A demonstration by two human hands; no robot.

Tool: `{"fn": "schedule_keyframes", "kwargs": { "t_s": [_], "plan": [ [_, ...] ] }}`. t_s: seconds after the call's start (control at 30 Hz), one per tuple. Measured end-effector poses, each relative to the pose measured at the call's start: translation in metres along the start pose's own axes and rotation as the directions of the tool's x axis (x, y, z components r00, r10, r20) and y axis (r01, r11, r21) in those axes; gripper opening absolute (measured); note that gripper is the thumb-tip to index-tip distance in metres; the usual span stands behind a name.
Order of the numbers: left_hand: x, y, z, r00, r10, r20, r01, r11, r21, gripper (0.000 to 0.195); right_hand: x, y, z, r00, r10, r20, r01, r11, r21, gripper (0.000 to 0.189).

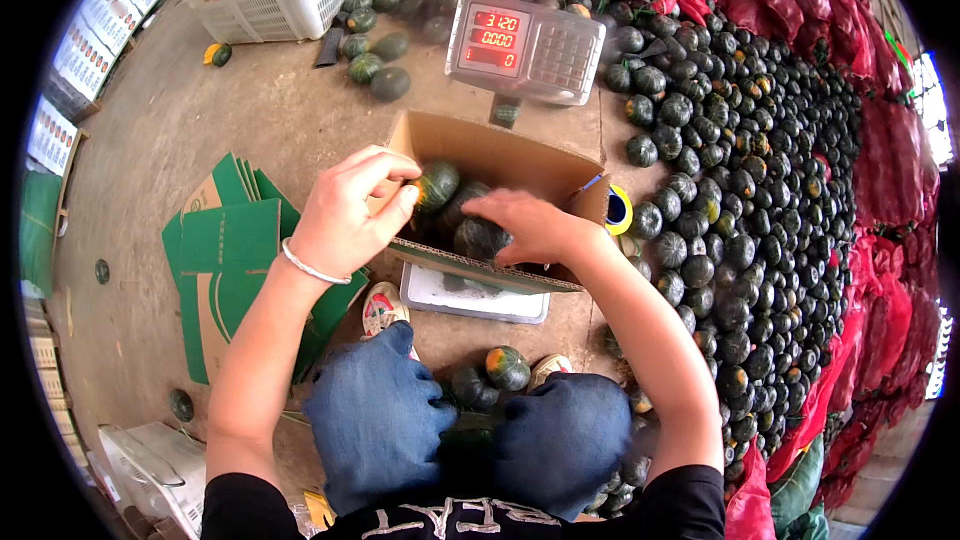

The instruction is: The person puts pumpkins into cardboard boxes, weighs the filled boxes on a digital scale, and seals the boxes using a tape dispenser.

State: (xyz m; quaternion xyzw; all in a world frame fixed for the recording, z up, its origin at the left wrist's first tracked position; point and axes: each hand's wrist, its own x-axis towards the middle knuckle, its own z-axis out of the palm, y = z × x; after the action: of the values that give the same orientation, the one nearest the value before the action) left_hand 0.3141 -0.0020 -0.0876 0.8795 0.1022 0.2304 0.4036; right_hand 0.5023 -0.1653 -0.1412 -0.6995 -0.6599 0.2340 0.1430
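An open cardboard box (495, 141) stands on the white platform (480, 298) of a digital scale, whose lit display (525, 49) faces me behind the box. Several dark green squashes lie in the box's left and middle part. My left hand (364, 206) is at the box's left end, thumb and fingertips at a green squash with an orange patch (436, 186); whether it grips it is not plain. My right hand (525, 225), blurred, reaches over the front wall with spread fingers above a dark squash (478, 240). The palm side and the box's bottom are hidden.
Flattened green cartons (229, 240) lie left of the box. A big heap of squashes (750, 187) fills the right side, with red mesh sacks (896, 157) behind. A yellow tape roll (618, 210) is at the box's right end. A white plastic crate (262, 7) stands at upper left.
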Motion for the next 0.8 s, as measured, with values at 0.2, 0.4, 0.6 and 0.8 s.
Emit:
{"fn": "schedule_keyframes", "kwargs": {
  "t_s": [0.2,0.4,0.6,0.8],
  "plan": [
    [-0.028,-0.026,-0.035,0.976,-0.196,-0.091,0.2,0.979,0.039,0.015,-0.026,0.017,-0.028,0.986,0.108,-0.127,-0.03,0.862,0.506,0.064],
    [-0.06,-0.065,-0.077,0.899,-0.41,-0.155,0.402,0.912,-0.08,0.013,-0.263,-0.018,-0.043,0.447,0.553,-0.703,0.679,0.302,0.669,0.084],
    [0.024,-0.026,0.014,0.981,-0.146,0.129,0.14,0.989,0.054,0.021,-0.391,-0.05,0.056,0.062,0.855,-0.515,0.608,0.377,0.699,0.073],
    [0.076,-0.05,0.105,0.799,-0.196,0.568,-0.215,0.79,0.575,0.043,-0.366,-0.073,0.087,0.03,0.936,-0.35,0.484,0.293,0.824,0.078]
  ]
}}
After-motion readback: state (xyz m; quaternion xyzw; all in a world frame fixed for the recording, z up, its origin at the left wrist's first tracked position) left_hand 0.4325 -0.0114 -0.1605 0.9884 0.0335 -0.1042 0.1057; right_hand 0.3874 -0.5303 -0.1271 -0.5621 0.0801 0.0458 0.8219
